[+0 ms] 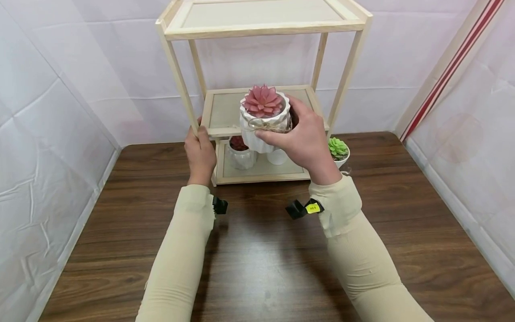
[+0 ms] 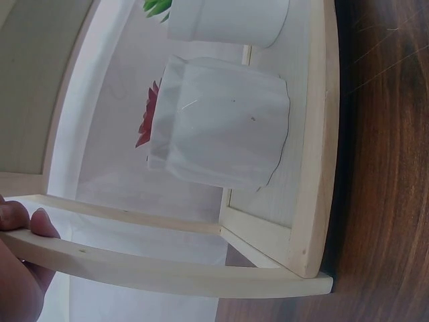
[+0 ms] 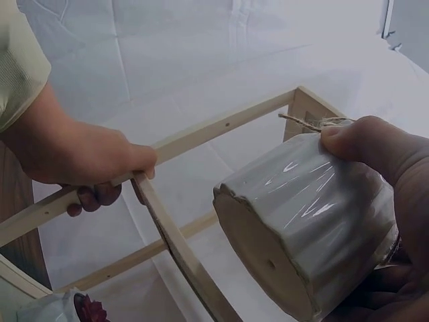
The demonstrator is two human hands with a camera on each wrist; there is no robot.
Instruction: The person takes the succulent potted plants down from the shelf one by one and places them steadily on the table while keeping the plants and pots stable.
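Note:
In my right hand (image 1: 307, 134) is a white ribbed flowerpot (image 1: 257, 138) holding a pink succulent (image 1: 263, 102), with twine tied round it. The thumb lies across its front and the fingers curl behind; the pot is in the air before the middle shelf (image 1: 225, 109). In the right wrist view the pot's bottom (image 3: 261, 258) shows. My left hand (image 1: 200, 154) grips the left front post of the wooden rack (image 1: 265, 32) at middle-shelf height; its thumb and fingertips (image 2: 43, 223) wrap the post in the left wrist view.
On the bottom shelf (image 1: 261, 176) stand a white pot (image 1: 242, 158) with a dark red succulent and another white pot (image 1: 277, 157), partly hidden. A green succulent (image 1: 338, 146) in a white pot is right of the rack, on the brown wooden table (image 1: 257, 259). White sheeting (image 1: 60, 89) surrounds it.

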